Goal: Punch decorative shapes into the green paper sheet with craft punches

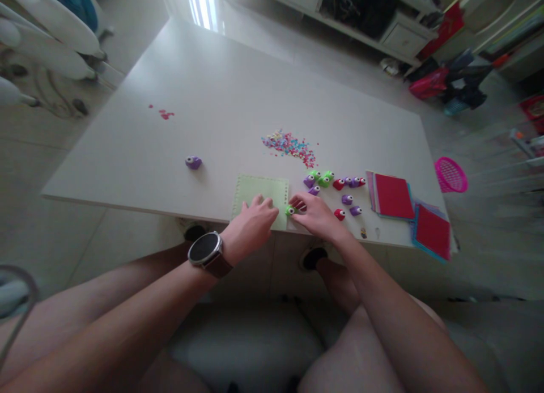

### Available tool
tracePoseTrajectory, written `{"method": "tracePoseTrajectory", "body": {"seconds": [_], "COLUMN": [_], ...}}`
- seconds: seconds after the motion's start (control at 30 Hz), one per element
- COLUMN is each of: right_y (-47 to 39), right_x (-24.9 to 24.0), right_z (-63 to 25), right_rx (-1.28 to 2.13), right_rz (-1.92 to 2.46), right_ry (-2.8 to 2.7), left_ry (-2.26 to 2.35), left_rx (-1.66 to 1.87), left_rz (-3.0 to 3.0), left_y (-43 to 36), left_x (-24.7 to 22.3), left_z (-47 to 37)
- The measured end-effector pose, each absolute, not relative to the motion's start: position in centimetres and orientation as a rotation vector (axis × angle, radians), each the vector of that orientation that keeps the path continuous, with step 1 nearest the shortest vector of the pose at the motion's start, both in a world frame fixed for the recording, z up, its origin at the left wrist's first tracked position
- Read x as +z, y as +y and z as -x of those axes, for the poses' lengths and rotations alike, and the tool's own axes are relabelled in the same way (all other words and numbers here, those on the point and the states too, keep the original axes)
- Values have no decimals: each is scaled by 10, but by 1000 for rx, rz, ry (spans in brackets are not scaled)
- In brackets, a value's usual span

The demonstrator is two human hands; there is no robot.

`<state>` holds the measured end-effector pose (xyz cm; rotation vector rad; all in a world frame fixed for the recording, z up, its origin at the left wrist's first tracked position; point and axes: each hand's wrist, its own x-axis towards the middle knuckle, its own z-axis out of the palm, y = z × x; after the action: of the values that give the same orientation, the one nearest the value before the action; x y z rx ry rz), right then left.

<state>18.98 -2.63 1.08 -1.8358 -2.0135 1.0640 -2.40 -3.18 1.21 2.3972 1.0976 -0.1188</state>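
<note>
A light green sheet of paper (pixel 259 186) with a row of small punched marks along its edges lies at the table's near edge. My left hand (pixel 255 214), a watch on its wrist, rests on the sheet with fingers spread and slightly bent. At the sheet's right edge sits a small green craft punch (pixel 290 210) with an eye-like round spot. The thumb and fingers of my right hand (pixel 312 212) close around this punch from the right. Part of the sheet is hidden under my left hand.
More craft punches, green (pixel 326 178), purple (pixel 347 199) and red (pixel 339 214), stand right of my hand; one purple punch (pixel 194 162) stands left. Colourful paper bits (pixel 291 146) lie beyond the sheet, red bits (pixel 165 114) farther left. Stacked paper squares (pixel 393 195) lie right.
</note>
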Motion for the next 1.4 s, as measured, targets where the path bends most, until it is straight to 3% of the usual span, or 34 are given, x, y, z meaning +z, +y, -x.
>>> {"method": "tracePoseTrajectory", "body": {"seconds": [1.4], "right_y": [-16], "right_x": [-2], "right_z": [-185], "right_rx": [1267], "right_rz": [1856], "right_ry": [-1727], "left_ry": [1061], "left_rx": [-110], "left_rz": [-2345], "left_y": [-31], "left_x": [15], "left_z": [28]}}
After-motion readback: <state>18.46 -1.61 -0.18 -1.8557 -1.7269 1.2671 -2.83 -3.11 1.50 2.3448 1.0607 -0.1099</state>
